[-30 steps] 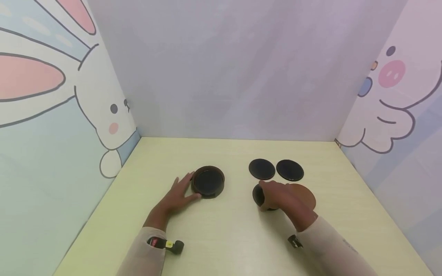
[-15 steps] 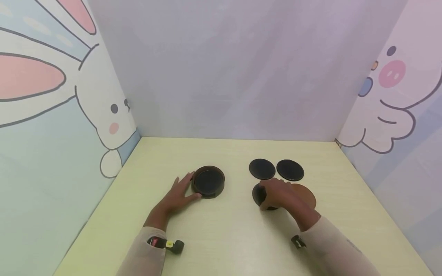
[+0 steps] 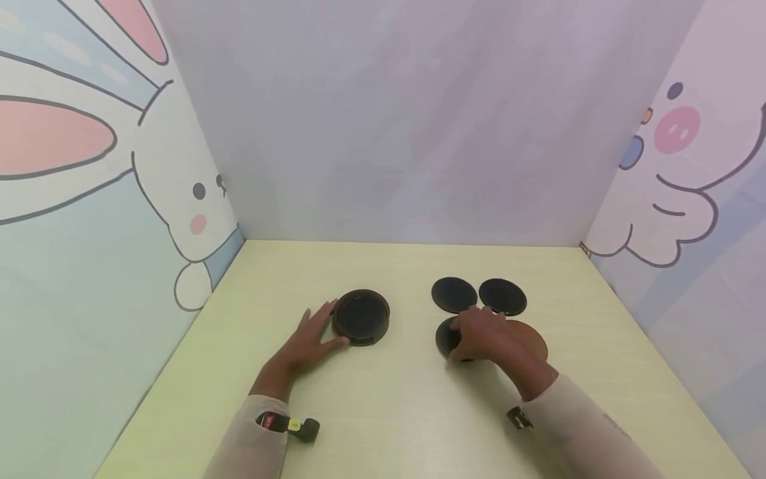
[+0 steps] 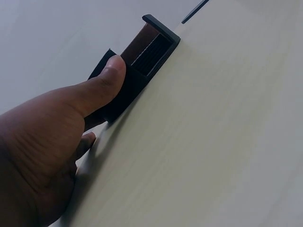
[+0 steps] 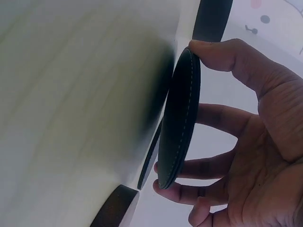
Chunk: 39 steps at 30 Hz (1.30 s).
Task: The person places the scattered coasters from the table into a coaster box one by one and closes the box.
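Hands point(image 3: 306, 340) on holder point(image 4: 130, 92), black disc point(image 5: 176, 118) (right wrist view: stitching point(image 5: 185, 122))

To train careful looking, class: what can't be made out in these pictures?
Head: parts of the held disc and brown disc, behind the right hand and wrist.
Head: any writing on the yellow tag, too small.
Left wrist: the dark strip, cut by the top edge.

A coaster holder point(image 3: 362, 318) sits below frame centre on the surface point(image 3: 383, 412), with coasters point(image 3: 454, 295) to its right.
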Available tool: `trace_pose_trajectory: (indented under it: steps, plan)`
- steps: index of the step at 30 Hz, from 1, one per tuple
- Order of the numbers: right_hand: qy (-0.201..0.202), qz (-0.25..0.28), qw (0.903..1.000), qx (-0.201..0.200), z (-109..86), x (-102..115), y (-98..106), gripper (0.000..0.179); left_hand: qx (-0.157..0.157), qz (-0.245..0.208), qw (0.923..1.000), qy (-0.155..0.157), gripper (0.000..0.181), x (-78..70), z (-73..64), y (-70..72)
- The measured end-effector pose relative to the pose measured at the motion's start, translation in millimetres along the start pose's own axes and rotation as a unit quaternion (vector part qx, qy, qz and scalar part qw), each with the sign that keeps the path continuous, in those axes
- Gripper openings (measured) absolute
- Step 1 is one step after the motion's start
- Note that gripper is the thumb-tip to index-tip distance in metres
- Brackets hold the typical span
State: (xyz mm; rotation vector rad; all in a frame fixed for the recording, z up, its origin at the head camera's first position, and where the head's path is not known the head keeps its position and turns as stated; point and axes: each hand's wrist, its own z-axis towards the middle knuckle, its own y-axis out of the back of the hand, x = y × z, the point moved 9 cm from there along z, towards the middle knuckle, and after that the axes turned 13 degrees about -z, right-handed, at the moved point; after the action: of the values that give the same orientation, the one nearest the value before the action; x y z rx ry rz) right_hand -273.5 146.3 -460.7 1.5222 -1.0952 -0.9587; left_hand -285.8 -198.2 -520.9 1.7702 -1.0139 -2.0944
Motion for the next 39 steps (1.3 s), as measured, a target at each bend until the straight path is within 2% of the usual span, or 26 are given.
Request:
trace_pose_trajectory:
  steps: [12,21,33,39]
  plan:
    - [-0.002,-0.031,0.998,-0.055,-5.3,7.0,8.4,0.064,0.004,0.0,0.9999,0.016,0.101,5.5,-0.1,-1.9]
    - [0.001,-0.048,0.9951,-0.086,-8.4,10.9,14.4,0.071,0.002,0.001,1.0,0.006,0.1,2.5,-0.6,-1.1]
    - [0.016,-0.026,0.9932,-0.112,-6.0,17.0,21.7,0.068,0.0,0.001,1.0,-0.003,0.099,0.3,-0.7,0.2]
    - [0.004,0.001,0.9929,-0.119,-4.8,22.9,23.4,0.069,-0.001,0.001,1.0,-0.006,0.099,-0.8,-0.5,0.2]
